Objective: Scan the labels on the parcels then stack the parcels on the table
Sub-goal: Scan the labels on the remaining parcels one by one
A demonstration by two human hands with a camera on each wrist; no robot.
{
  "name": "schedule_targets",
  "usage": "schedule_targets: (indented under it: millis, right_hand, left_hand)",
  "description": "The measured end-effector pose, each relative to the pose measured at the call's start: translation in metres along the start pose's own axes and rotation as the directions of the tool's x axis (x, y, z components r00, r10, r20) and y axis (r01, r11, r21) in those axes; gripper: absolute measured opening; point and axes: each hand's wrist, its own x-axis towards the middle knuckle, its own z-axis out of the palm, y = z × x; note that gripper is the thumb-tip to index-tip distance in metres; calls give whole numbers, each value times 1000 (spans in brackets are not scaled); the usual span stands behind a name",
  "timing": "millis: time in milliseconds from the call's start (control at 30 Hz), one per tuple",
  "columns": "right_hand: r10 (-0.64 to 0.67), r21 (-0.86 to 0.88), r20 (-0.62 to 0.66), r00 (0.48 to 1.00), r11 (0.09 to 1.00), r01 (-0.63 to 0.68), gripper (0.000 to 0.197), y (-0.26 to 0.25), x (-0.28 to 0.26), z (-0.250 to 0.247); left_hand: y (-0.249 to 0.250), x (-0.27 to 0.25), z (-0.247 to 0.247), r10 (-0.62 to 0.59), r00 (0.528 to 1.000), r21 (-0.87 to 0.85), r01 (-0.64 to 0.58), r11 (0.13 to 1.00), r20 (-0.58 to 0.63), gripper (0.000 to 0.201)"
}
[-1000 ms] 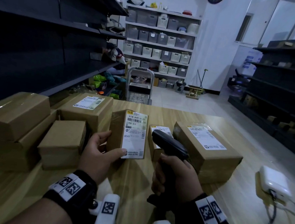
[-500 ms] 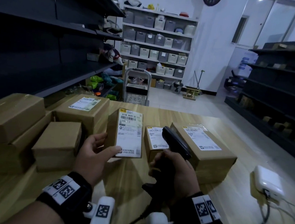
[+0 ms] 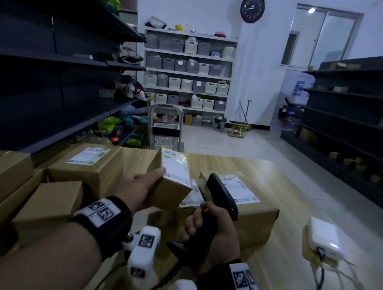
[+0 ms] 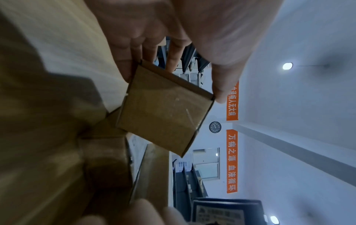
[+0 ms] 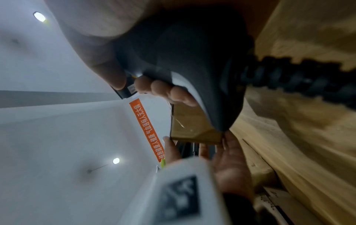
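Small parcel (image 3: 171, 185) — lifted clear of the table (image 3: 283, 227), tilted, white label (image 3: 176, 167) turned up and toward the right; likely angled so for the scanner's reach. Gripped by left hand (image 3: 137, 191), thumb on the label edge, fingers curled behind the cardboard.

Scanner (image 3: 221, 196) — black, pistol-shaped, just right of the held parcel, nose raised toward the label. Clasped by right hand (image 3: 214, 231), fingers wrapped tight round the handle; cable trailing down toward the body.

Other parcels — large labelled box (image 3: 246, 198) behind the scanner, labelled box (image 3: 88, 164) to the left, plain boxes (image 3: 48, 202) nearer left; resting on the table, seemingly the sorted and unsorted groups, which is which not clear.

White adapter (image 3: 323, 238) — far right of the table, cables attached.

Left wrist view: bare cardboard end of the parcel (image 4: 163, 109), thumb tip at its corner, fingers (image 4: 138, 50) spread behind — label unseen there. Right wrist view: scanner underside (image 5: 192, 60), fingertips (image 5: 163, 89) closed over the grip, coiled cable (image 5: 298, 76); left hand and parcel base beyond.
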Motion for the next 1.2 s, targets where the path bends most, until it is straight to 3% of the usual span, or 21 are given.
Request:
schedule_targets:
  millis: [67,233,367,467,567,700,767,867,1033,1200]
  right_hand:
    - [9,2,-4,1000,1000,-9,30,2,1,-2]
    - [11,34,66,998,999,-13,34,7,4,-4]
    - [49,24,168,985,998,-54,50,11,2,-1]
    - [121,-70,192,974,991,-110,42,12,0,1]
    - [138,-119,183,973,986,-118,38,14,3,-1]
    - [111,-128,201,973,988,-87,52,15,6,-4]
    - [113,-117,204,972,989,-90,54,14,7,-6]
    - [121,-117,206,971,988,-98,55,14,10,-9]
    - [154,-117,205,967,984,-132,60,15,12,-9]
    - [180,-138,209,961,979,-153,57,14,10,-7]
  left_hand:
    - [14,7,12,-18,1000,24,18,1000,17,84]
    - [21,1,20,63,998,57,-61,997,-26,44]
    - [15,-13,-1,137,987,166,-122,978,-82,30]
    - [21,-19,-29,231,962,313,-176,933,-148,23]
    - [33,-7,-59,288,924,449,-152,881,-251,27]
    - [58,30,-93,231,890,520,7,854,-392,54]
    - [68,44,-100,218,905,638,72,767,-365,57]
    - [75,60,-98,168,940,826,164,539,-296,51]
    - [69,83,-103,160,929,921,287,263,-335,79]
    - [64,91,-110,102,944,934,286,216,-313,87]
